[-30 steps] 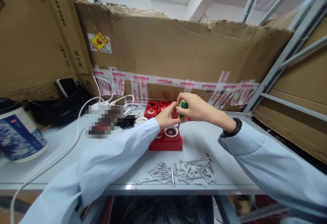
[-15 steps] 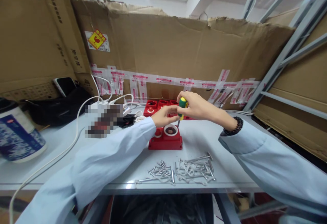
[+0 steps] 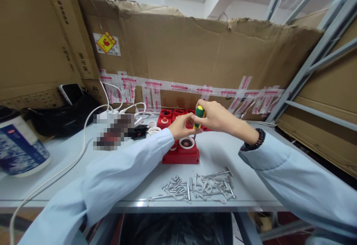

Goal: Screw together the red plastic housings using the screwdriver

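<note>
My right hand (image 3: 216, 116) grips the green and yellow handle of a screwdriver (image 3: 199, 114), held upright. The fingers of my left hand (image 3: 180, 126) are closed about the lower part of the same handle. Its shaft runs down behind the right back side of a red box-shaped housing (image 3: 181, 159); the tip is hidden. On top of this housing a white ring (image 3: 192, 139) surrounds a dark round recess. Beside it a red round part (image 3: 173, 147) is partly covered by my left hand.
Loose metal screws (image 3: 175, 186) and longer pins (image 3: 216, 185) lie near the table's front edge. More red housings (image 3: 164, 120) stand behind my hands. To the left are white cables (image 3: 83, 140), white rings (image 3: 154, 130), a black bag (image 3: 55, 120) and a blue-and-white cup (image 3: 22, 148). Cardboard (image 3: 195, 55) walls the back.
My left hand has moved slightly right and up, its fingers now closer round the screwdriver handle. My right hand stays on the handle, almost in place. The red housing has not moved.
</note>
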{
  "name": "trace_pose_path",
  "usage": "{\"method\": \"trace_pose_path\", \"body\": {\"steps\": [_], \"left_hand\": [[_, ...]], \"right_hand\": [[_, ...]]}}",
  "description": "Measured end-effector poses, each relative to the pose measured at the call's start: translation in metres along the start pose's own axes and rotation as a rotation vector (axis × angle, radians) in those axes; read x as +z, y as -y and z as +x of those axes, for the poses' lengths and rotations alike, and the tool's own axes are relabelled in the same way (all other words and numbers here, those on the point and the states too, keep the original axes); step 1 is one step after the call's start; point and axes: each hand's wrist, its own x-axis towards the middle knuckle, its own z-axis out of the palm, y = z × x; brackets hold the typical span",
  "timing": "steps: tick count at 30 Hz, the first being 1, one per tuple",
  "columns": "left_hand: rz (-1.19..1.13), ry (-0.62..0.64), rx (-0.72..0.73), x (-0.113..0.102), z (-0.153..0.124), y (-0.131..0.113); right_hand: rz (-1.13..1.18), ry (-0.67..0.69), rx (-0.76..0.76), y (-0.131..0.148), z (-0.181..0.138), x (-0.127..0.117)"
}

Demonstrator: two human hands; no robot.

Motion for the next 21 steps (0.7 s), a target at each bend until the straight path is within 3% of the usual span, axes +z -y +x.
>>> {"method": "trace_pose_path", "body": {"steps": [4,9,14,18,21], "left_hand": [[-0.062,0.063,0.066,-0.0003,0.0001,-0.0018],[0.031,-0.030,-0.003,-0.0007,0.0016,-0.0024],[-0.040,0.073,0.059,-0.0003,0.0030,-0.0011],[0.036,-0.015,0.018,0.0002,0.0045,-0.0013],[0.001,0.037,0.040,0.0025,0.0061,-0.0015]], "right_hand": [[0.033,0.003,-0.022,-0.0006,0.0005,0.0010],[-0.021,-0.010,0.000,-0.0013,0.0021,0.0028],[0.002,0.006,-0.025,-0.0004,0.0039,0.0023],[-0.039,-0.023,-0.009,-0.0021,0.0052,0.0030],[0.009,-0.025,-0.077,-0.0049,0.0056,0.0042]]}}
